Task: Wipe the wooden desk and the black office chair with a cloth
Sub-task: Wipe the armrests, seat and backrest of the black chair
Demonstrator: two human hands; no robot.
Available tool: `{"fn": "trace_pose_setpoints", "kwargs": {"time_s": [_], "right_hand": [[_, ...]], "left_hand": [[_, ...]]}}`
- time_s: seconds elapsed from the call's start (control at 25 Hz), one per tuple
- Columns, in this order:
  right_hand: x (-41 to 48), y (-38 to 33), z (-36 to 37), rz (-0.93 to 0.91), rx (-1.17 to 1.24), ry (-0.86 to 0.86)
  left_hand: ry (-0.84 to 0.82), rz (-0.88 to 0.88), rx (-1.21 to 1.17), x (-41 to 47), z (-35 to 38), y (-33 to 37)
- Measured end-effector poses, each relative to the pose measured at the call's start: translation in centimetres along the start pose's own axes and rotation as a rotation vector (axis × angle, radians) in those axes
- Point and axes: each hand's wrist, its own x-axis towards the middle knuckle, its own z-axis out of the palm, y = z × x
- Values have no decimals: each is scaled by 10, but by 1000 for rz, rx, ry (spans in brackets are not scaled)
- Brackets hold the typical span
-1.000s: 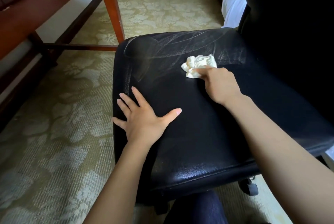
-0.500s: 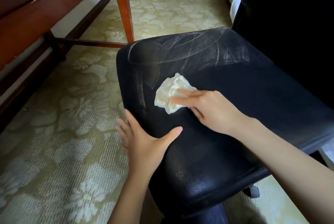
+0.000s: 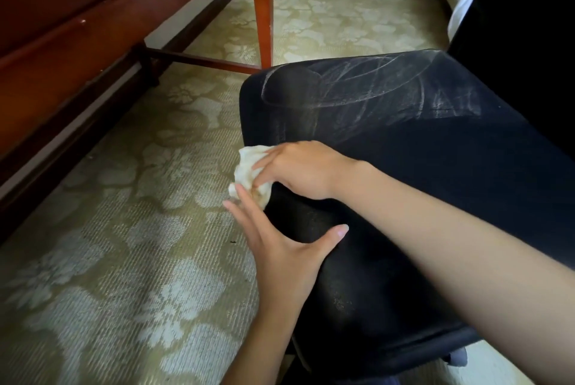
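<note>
White cloth point(image 3: 246, 163) gripped by right hand point(image 3: 300, 170) at black chair point(image 3: 404, 148) edge

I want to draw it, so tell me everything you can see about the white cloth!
The cloth is small, cream-white and crumpled into a soft wad. It sits at the left edge of the black chair seat, partly sticking out over the carpet. The right hand grips it, fingers covering its right side. The left hand reaches across in front of it with straight fingers; whether they touch is unclear.
</note>
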Motion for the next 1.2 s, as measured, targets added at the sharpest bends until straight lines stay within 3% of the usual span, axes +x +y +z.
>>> {"fn": "trace_pose_setpoints", "kwargs": {"time_s": [0.16, 0.44, 0.56, 0.72, 0.92, 1.08, 1.2], "right_hand": [[13, -1, 9, 83, -11, 47], [-90, 17, 5, -5, 206, 187], [-113, 30, 4, -12, 309, 171], [-81, 30, -5, -34, 215, 126], [-11, 25, -12, 107, 191, 23], [25, 30, -6, 236, 98, 75], [18, 31, -3, 214, 84, 99]], "left_hand": [[-1, -21, 0, 2, 0, -2], [-36, -43, 0, 2, 1, -3], [-64, -36, 22, 2, 0, -3], [-69, 4, 80, 8, -3, -8], [-56, 11, 85, 7, -3, -7], [-59, -44, 76, 7, -2, -8], [-60, -47, 65, 8, -3, -8]]}}
